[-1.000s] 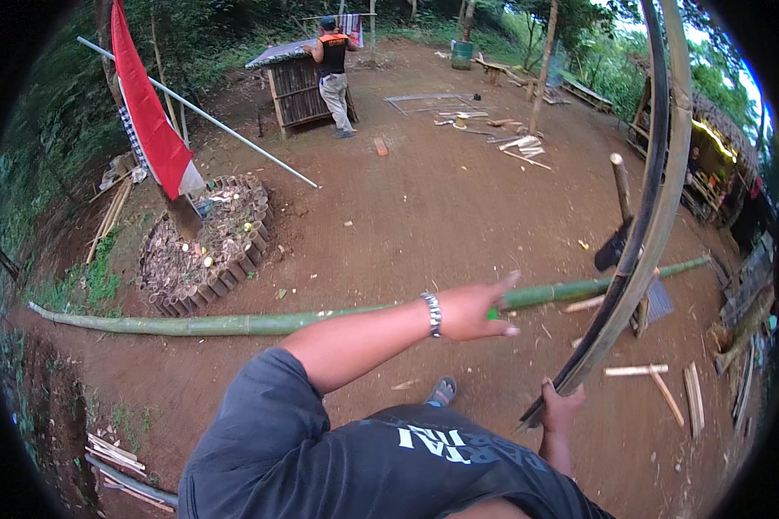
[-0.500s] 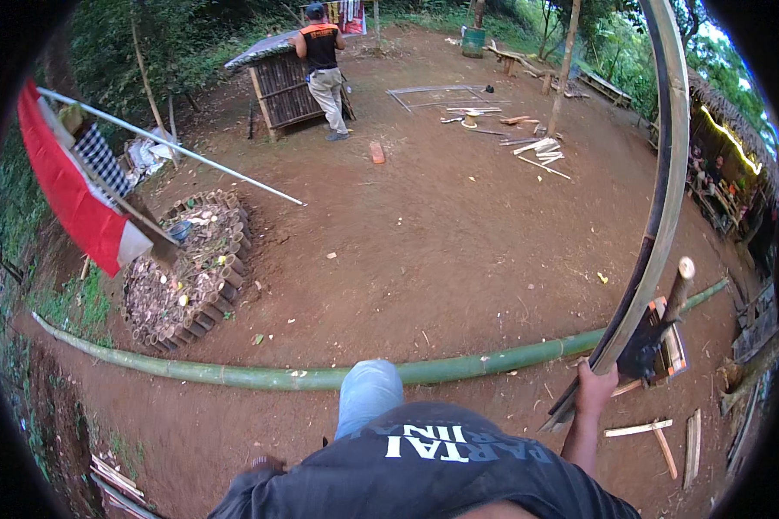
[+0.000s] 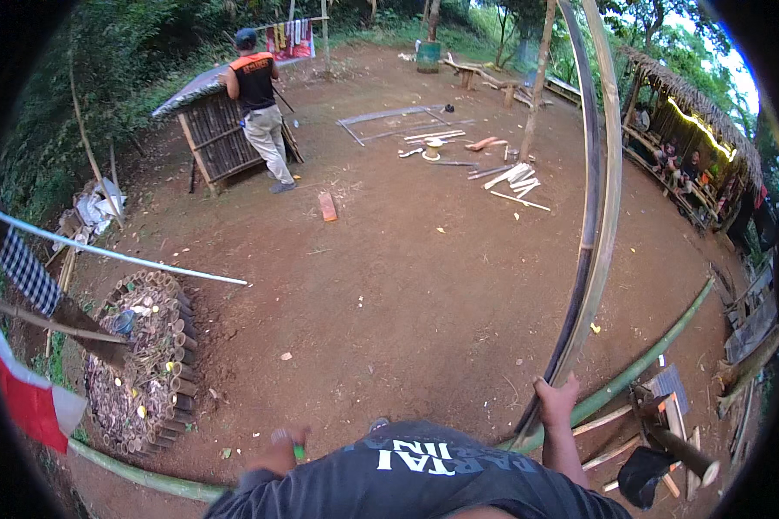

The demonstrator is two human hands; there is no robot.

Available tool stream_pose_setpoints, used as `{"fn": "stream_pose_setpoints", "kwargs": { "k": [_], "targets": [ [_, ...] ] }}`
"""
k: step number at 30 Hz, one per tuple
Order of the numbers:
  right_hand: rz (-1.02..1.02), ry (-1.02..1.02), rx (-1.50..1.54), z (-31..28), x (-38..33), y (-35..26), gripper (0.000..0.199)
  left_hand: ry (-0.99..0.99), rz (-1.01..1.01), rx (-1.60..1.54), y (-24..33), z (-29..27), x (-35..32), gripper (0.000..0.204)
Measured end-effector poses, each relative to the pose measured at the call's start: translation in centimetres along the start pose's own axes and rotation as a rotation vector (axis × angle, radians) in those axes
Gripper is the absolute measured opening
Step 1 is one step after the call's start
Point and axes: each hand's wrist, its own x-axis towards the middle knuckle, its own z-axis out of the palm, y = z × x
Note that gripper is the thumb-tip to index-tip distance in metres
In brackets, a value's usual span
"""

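Note:
My right hand (image 3: 557,402) grips two long strips of split bamboo near their lower ends. One strip is dark (image 3: 584,233) and the other pale (image 3: 608,208); they rise side by side, bowed, past the top edge. My left hand (image 3: 287,441) hangs low in front of my body on the left, blurred. A small green patch shows by its fingers, and I cannot make out whether it is held. A thick green bamboo pole (image 3: 640,368) lies on the ground, crossing beneath me and partly hidden by my body.
A person (image 3: 258,112) stands at a slatted bamboo structure (image 3: 221,138) far left. A bamboo-ringed bed (image 3: 182,346) and a flag (image 3: 26,398) are at left. Cut wood strips (image 3: 519,180) lie far ahead. A thatched shelter (image 3: 684,130) with people stands right; timber and a black bag (image 3: 642,476) lie nearer.
I have moved forward over the green pole, and the view has swung right. The bamboo strips stay in my right hand. My left hand has come forward into clearer view.

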Motion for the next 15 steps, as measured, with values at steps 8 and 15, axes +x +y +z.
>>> {"fn": "stream_pose_setpoints", "kwargs": {
  "k": [8,15],
  "targets": [
    [0.196,-0.177,0.046,11.5,17.6,-2.1,0.036,0.407,0.422,-0.605,27.0,-41.8,12.0,0.079],
    [0.259,-0.285,0.093,25.3,37.5,0.0,0.040,0.056,0.070,-0.040,35.5,-41.9,28.4,0.037]
  ]
}}
